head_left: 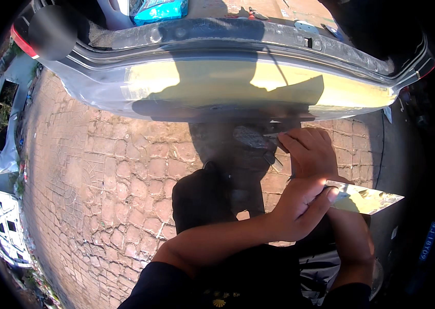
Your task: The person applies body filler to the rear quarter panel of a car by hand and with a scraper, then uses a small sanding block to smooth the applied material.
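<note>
Stretching across from the lower left, my left arm ends in my left hand [299,208], closed with its thumb on a flat putty board [366,200] smeared with pale yellow paste. Just beyond it, my right hand [310,149] is closed on a thin scraper [272,136], seen nearly edge-on and largely covered by the fingers. My right forearm passes behind the left hand and board. In front of both hands is a silver car bumper [94,85] with broad yellow filler patches [217,77]. The right fingers are below its lower edge, apart from it.
Above the bumper is the dark sill [202,33] of the car's open rear. A bright blue bag [161,11] lies past it. Brick paving [114,175] spreads underfoot, and my shadow falls over the bumper. A white lattice-like panel [4,226] is at far left.
</note>
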A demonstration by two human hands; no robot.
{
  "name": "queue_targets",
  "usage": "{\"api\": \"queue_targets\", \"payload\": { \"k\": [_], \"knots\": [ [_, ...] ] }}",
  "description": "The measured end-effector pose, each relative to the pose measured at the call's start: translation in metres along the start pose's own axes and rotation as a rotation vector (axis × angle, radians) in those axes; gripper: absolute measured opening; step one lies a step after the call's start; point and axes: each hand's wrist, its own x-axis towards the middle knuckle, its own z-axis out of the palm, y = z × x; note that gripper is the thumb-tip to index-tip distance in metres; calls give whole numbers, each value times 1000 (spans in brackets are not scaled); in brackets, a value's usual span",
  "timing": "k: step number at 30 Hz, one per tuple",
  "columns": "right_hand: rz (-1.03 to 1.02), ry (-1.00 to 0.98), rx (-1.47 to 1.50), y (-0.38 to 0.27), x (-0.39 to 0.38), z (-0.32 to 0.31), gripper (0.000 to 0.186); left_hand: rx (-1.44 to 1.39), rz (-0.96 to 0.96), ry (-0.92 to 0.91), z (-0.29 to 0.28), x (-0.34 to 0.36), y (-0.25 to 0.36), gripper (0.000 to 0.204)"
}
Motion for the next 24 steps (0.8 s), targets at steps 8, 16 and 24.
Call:
{"api": "queue_targets", "payload": {
  "k": [8, 16, 24],
  "knots": [
    [666, 795, 1502, 35, -106, -101, 25, 57, -264, -26, -6, 5, 0, 25],
    [550, 51, 852, 59, -163, -128, 26, 169, -231, 207, 7, 19, -31, 22],
    [825, 855, 1616, 103, -197, -75, 22, 145, -460, 86, 27, 37, -66, 24]
  ]
}}
